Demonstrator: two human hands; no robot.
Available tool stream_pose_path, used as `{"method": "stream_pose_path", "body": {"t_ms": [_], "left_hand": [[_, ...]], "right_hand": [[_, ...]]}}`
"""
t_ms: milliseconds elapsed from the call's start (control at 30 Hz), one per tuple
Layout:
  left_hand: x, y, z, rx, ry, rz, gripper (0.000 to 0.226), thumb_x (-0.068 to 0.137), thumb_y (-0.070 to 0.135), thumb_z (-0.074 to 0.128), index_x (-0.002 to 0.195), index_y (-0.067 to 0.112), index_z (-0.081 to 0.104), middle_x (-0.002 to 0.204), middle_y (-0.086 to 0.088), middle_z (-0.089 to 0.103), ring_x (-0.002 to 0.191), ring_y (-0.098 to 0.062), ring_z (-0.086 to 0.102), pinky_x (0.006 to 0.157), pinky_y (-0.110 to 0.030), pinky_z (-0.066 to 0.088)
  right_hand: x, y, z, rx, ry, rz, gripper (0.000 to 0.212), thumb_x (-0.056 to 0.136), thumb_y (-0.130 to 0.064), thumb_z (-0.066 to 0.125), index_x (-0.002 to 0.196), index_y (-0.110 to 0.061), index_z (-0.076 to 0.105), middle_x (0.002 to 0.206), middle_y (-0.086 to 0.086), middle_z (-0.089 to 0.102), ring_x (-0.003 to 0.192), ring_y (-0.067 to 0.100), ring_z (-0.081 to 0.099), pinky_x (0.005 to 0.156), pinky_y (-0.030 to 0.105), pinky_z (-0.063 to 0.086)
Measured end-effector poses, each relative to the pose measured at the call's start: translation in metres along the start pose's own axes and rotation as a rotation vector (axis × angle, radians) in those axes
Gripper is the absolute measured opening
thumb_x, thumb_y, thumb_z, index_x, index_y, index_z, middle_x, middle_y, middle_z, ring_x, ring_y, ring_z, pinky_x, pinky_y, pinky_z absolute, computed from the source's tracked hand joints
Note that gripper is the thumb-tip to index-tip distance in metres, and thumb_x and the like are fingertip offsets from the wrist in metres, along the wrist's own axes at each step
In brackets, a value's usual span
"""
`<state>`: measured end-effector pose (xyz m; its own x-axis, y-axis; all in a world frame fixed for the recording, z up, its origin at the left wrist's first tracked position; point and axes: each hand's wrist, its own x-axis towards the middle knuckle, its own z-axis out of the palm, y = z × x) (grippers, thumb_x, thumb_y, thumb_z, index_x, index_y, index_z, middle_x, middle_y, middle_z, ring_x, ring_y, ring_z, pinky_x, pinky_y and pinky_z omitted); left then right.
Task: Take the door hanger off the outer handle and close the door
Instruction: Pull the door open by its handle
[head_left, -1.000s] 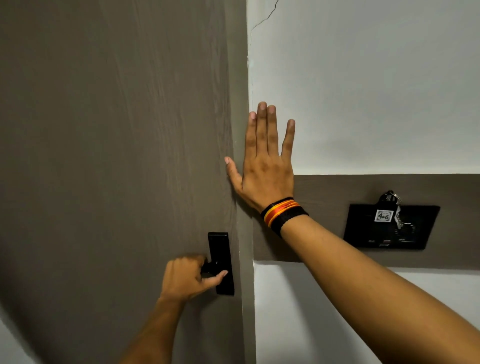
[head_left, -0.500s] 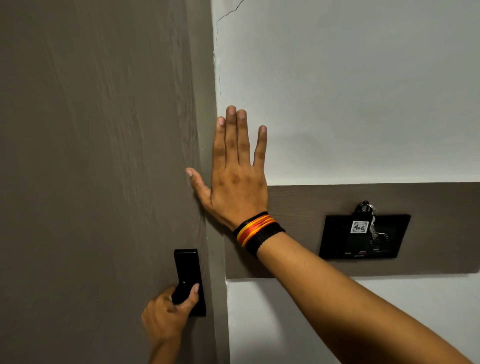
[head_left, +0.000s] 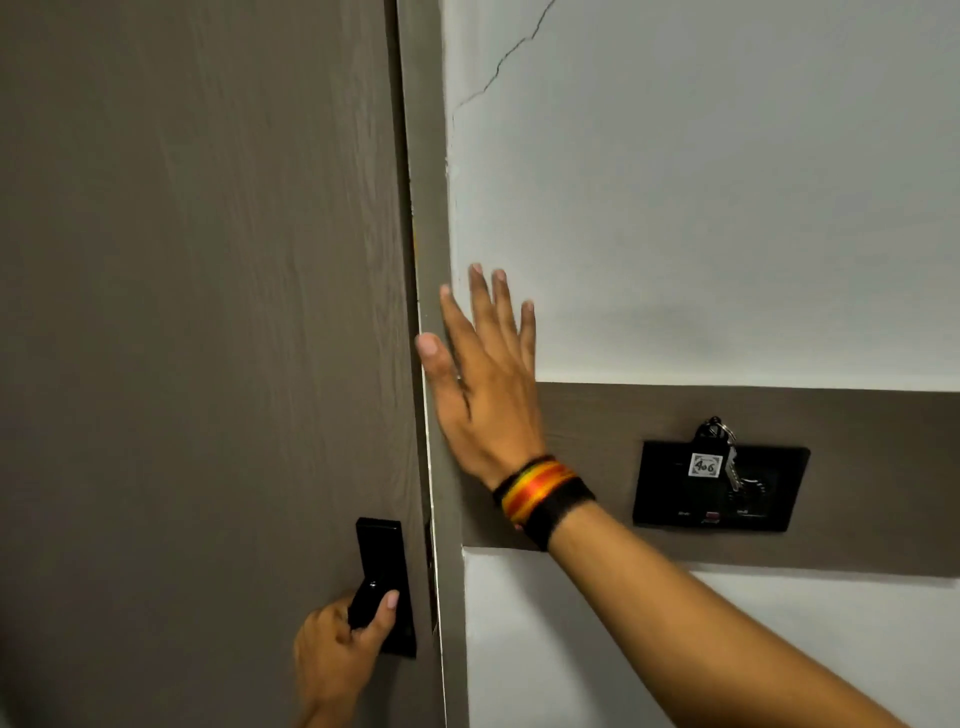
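Observation:
The grey-brown door (head_left: 208, 338) fills the left half of the view, and only a thin gap shows between its edge and the frame (head_left: 434, 291). My left hand (head_left: 335, 657) grips the black inner handle (head_left: 370, 597), which sits on a black lock plate (head_left: 387, 551). My right hand (head_left: 480, 384) is spread open with fingers apart, by the frame and the white wall; it looks blurred. A striped wristband sits on that wrist. No door hanger is in view.
A black wall panel (head_left: 675, 499) sits on a brown band of the wall at right, with a key and a numbered tag (head_left: 705, 465) hanging in it. A crack runs through the white wall above (head_left: 498, 65).
My right hand has lifted its flat palm off the wall and dropped lower and tilted. My left hand keeps its hold on the handle. The view has shifted.

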<state>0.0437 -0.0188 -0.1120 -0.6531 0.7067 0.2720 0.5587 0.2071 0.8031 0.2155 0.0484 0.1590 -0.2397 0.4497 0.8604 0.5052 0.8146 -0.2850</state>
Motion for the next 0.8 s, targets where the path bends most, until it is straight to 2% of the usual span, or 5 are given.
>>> {"method": "stream_pose_path", "body": {"t_ms": [100, 200, 400, 633, 800], "left_hand": [[-0.013, -0.003, -0.018, 0.047, 0.034, 0.059, 0.063, 0.058, 0.083, 0.052, 0.04, 0.029, 0.025, 0.036, 0.011, 0.027, 0.043, -0.018, 0.04, 0.049, -0.032, 0.031], [-0.018, 0.002, -0.053, 0.231, 0.011, 0.224, 0.068, 0.06, 0.081, 0.056, 0.045, 0.028, 0.014, 0.037, 0.009, 0.013, 0.037, -0.008, 0.024, 0.043, -0.024, 0.019], [-0.038, 0.0, -0.118, 0.576, -0.102, 0.48, 0.067, 0.071, 0.079, 0.057, 0.05, 0.016, 0.045, 0.045, 0.006, 0.041, 0.041, -0.013, 0.039, 0.045, -0.029, 0.034], [-0.091, -0.006, -0.183, 0.774, -0.138, 0.543, 0.064, 0.079, 0.074, 0.054, 0.068, 0.011, 0.062, 0.061, -0.004, 0.06, 0.063, -0.022, 0.057, 0.062, -0.034, 0.053], [-0.123, -0.012, -0.218, 0.852, -0.123, 0.492, 0.071, 0.081, 0.083, 0.05, 0.071, 0.013, 0.059, 0.068, -0.001, 0.059, 0.068, -0.02, 0.053, 0.067, -0.034, 0.05]], "right_hand": [[-0.051, -0.007, -0.019, 0.335, 0.068, 0.059, 0.051, 0.104, -0.053, 0.036, 0.146, -0.027, 0.052, 0.16, -0.003, 0.045, 0.152, 0.011, 0.035, 0.124, 0.045, 0.032], [-0.105, -0.001, -0.023, 0.601, -0.051, 0.346, 0.028, 0.105, -0.046, 0.048, 0.121, -0.031, 0.065, 0.12, -0.011, 0.069, 0.11, 0.002, 0.065, 0.09, 0.024, 0.057], [-0.18, 0.023, 0.008, 0.877, -0.57, 0.91, 0.021, 0.105, -0.027, 0.056, 0.107, -0.012, 0.07, 0.082, 0.003, 0.07, 0.064, 0.015, 0.06, 0.057, 0.028, 0.054], [-0.232, -0.017, 0.043, 0.993, -1.043, 0.794, 0.016, 0.103, -0.036, 0.057, 0.1, -0.026, 0.069, 0.078, 0.004, 0.063, 0.05, 0.013, 0.054, 0.047, 0.028, 0.051], [-0.26, -0.047, 0.04, 1.025, -1.038, 0.586, 0.03, 0.095, -0.058, 0.059, 0.103, -0.031, 0.067, 0.071, -0.003, 0.061, 0.052, 0.009, 0.055, 0.05, 0.026, 0.051]]}}
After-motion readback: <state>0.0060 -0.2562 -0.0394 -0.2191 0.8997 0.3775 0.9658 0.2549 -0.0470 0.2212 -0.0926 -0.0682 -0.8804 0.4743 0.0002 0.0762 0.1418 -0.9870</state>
